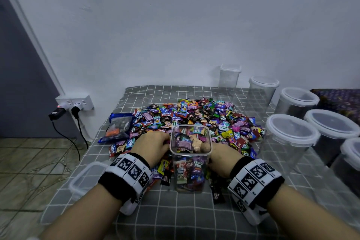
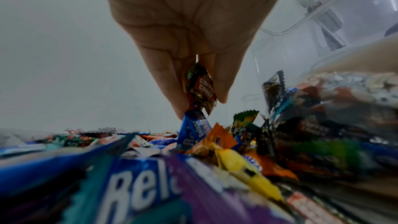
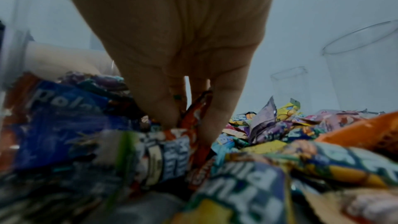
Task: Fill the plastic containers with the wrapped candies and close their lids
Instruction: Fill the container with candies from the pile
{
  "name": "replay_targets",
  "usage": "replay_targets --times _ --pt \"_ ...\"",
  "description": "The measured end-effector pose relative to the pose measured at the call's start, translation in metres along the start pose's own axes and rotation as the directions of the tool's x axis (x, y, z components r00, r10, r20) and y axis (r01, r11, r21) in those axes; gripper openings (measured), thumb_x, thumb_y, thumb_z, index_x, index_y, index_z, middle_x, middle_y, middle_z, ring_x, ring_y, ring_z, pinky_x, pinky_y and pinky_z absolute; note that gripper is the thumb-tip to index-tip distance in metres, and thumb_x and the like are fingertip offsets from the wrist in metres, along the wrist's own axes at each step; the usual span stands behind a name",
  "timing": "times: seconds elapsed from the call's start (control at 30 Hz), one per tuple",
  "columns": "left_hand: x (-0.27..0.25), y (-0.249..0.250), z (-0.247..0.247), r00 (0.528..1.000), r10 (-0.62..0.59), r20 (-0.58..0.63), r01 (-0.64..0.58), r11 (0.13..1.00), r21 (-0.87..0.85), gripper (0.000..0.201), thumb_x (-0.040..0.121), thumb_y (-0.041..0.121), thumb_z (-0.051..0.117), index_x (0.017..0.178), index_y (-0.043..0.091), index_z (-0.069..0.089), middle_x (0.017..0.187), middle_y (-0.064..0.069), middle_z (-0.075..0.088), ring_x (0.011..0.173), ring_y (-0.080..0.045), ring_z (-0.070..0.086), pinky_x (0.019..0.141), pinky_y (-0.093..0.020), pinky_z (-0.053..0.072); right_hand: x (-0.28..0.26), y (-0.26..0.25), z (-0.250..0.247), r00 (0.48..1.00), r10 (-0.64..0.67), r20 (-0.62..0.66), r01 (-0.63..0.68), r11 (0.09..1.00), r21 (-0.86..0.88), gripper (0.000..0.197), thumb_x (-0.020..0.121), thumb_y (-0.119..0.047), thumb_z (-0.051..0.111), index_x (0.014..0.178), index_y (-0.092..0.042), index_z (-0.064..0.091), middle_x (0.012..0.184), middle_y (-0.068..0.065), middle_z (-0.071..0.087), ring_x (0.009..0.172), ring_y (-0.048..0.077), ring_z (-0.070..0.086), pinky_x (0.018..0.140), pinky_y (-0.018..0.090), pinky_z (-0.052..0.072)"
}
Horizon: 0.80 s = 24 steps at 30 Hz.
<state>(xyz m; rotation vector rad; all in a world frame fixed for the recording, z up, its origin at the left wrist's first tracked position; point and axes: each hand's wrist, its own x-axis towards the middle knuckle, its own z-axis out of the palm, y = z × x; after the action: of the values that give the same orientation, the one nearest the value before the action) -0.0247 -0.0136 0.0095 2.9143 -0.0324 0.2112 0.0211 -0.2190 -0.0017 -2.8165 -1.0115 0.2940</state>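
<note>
Grey checked cloth (image 1: pixel 175 218) carries the candy heap (image 1: pixel 196 117). Your left hand (image 1: pixel 151 145) pinches a coffee candy (image 2: pixel 201 88); your right hand (image 1: pixel 224 157) closes on an orange wrapper (image 3: pixel 197 108). Between them stands the open square container (image 1: pixel 190 159), within easy reach of both for dropping candies in.

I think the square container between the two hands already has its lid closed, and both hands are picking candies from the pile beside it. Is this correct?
Not quite. The square container is open, with no lid on it; the head view shows candies through its open top. The rest holds: the left hand and right hand pick candies from the pile beside it.
</note>
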Motion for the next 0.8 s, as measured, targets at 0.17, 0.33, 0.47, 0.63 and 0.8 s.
replay_targets --times 0.17,0.33,0.47,0.63,0.8 --pt "-0.001 0.001 -0.003 1.000 -0.009 0.015 0.010 0.999 -0.037 0.021 0.092 0.032 0.053 0.103 0.019 0.067 0.103 -0.003 0.067 0.099 -0.024 0.060 0.083 -0.036 0.047 0.003 0.003 0.003 1.000 -0.010 -0.024 0.010 1.000 0.004 0.044 0.092 -0.007 0.043 0.132 -0.024 0.047 0.123 0.007 0.059 0.110 0.026 0.056 0.089 0.032 0.048" --pt "-0.001 0.002 -0.004 1.000 -0.005 0.017 0.006 0.999 -0.042 0.022 0.093 0.032 0.052 0.104 0.018 0.066 0.105 -0.002 0.066 0.099 -0.022 0.059 0.083 -0.034 0.046 0.005 0.004 0.006 0.999 0.002 0.033 -0.001 1.000 -0.017 0.047 0.091 -0.010 0.046 0.136 -0.024 0.042 0.128 0.008 0.054 0.116 0.024 0.053 0.095 0.032 0.045" --pt "-0.002 0.004 -0.006 1.000 -0.003 0.008 0.003 0.999 -0.049 0.022 0.093 0.031 0.052 0.106 0.020 0.066 0.107 -0.001 0.067 0.100 -0.022 0.059 0.084 -0.033 0.045 0.007 0.005 0.007 0.998 -0.001 0.056 0.003 0.999 -0.045 0.044 0.091 -0.009 0.048 0.132 -0.025 0.050 0.127 0.008 0.054 0.115 0.025 0.053 0.096 0.034 0.046" --pt "-0.003 0.002 -0.006 1.000 -0.016 -0.014 0.015 0.997 -0.075 0.021 0.092 0.032 0.054 0.107 0.022 0.067 0.108 0.000 0.067 0.100 -0.020 0.059 0.083 -0.032 0.045 0.009 0.005 0.007 0.999 0.013 0.038 -0.012 1.000 -0.015 0.041 0.093 -0.006 0.044 0.127 -0.025 0.055 0.126 0.006 0.057 0.113 0.023 0.055 0.095 0.032 0.047" --pt "-0.004 0.000 -0.004 0.998 -0.027 -0.060 0.020 0.994 -0.109 0.020 0.092 0.034 0.056 0.106 0.026 0.068 0.107 0.005 0.068 0.099 -0.017 0.060 0.081 -0.029 0.045 0.004 0.011 0.003 0.998 0.068 -0.013 -0.068 0.997 0.034 0.037 0.091 -0.005 0.043 0.120 -0.022 0.058 0.121 0.006 0.057 0.110 0.025 0.055 0.093 0.034 0.047"
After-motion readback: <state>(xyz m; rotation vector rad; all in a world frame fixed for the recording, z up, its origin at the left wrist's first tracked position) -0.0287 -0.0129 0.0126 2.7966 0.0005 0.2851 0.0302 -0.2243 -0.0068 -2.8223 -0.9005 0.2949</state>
